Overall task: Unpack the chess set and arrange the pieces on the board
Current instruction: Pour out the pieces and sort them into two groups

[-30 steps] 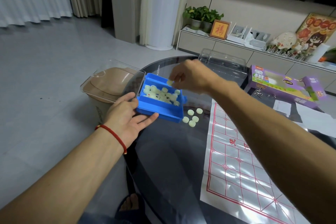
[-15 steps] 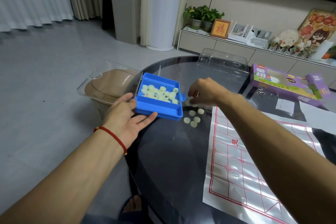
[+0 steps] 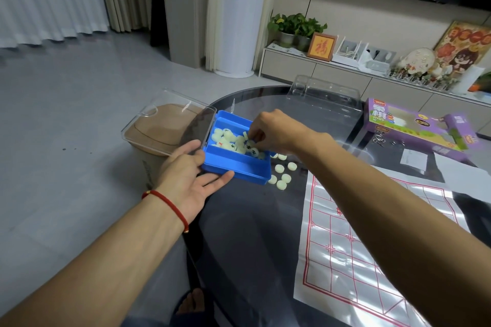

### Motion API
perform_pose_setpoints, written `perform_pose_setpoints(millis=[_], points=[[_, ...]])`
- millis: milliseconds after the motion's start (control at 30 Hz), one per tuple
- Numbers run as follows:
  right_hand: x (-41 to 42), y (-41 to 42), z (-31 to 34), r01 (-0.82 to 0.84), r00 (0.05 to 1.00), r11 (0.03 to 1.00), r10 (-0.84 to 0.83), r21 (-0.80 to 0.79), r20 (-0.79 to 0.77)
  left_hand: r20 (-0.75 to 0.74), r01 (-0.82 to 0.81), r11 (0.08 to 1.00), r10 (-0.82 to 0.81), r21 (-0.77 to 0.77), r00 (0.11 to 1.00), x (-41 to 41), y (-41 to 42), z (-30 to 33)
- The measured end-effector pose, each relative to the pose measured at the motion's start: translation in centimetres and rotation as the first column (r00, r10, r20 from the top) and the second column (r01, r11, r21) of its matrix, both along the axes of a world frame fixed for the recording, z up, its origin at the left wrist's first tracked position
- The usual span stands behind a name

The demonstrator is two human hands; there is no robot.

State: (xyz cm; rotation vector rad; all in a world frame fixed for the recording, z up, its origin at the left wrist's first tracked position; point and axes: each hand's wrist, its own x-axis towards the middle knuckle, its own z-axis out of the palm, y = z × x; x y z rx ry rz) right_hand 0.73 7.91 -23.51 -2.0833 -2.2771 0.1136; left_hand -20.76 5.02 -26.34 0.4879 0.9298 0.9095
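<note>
Living room w/ grey floor; dark round glass table in front, TV unit behind. Blue tray sits tilted at table's left edge, its clear hinged lid open out over a tan bin. Left hand, palm up, fingers fairly straight, supports tray from below/side. Right hand reaches into tray, fingers curled down among pale round pieces; looks like it pinches one, but fingertips are partly hidden, so can't tell for sure. Several loose pieces lie on glass just right of tray. Red-lined board sheet lies flat to the right, near them. Purple box further back.
</note>
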Motion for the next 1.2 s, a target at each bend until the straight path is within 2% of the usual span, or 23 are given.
perform_pose_setpoints(millis=[333, 767, 867, 1067, 1133, 1200], points=[[-0.1, 0.3, 0.8, 0.056, 0.996, 0.998, -0.054, 0.023, -0.068, 0.007, 0.005, 1.000, -0.005, 0.000, 1.000, -0.1, 0.2, 0.2], [-0.6, -0.1, 0.7, 0.055, 0.998, 0.998, -0.054, 0.025, -0.027, 0.022, 0.002, 1.000, -0.002, -0.012, 1.000, -0.1, 0.0, 0.2], [-0.3, -0.4, 0.9, 0.075, 0.994, 0.996, -0.070, 0.052, -0.089, 0.021, -0.001, 1.000, 0.001, -0.009, 1.000, -0.1, 0.0, 0.3], [2.1, -0.9, 2.7, 0.217, 0.909, 0.973, -0.172, 0.077, -0.380, 0.009, 0.009, 1.000, -0.009, -0.009, 1.000, -0.2, -0.2, 0.3], [4.2, -1.1, 2.4, 0.284, 0.913, 0.957, -0.250, 0.062, -0.322, 0.005, 0.001, 1.000, -0.001, -0.011, 1.000, -0.3, -0.2, 0.2], [6.0, -1.5, 0.7, 0.334, 0.930, 0.943, -0.332, -0.018, -0.157, 0.000, -0.009, 1.000, 0.009, -0.013, 1.000, -0.4, -0.1, 0.2]])
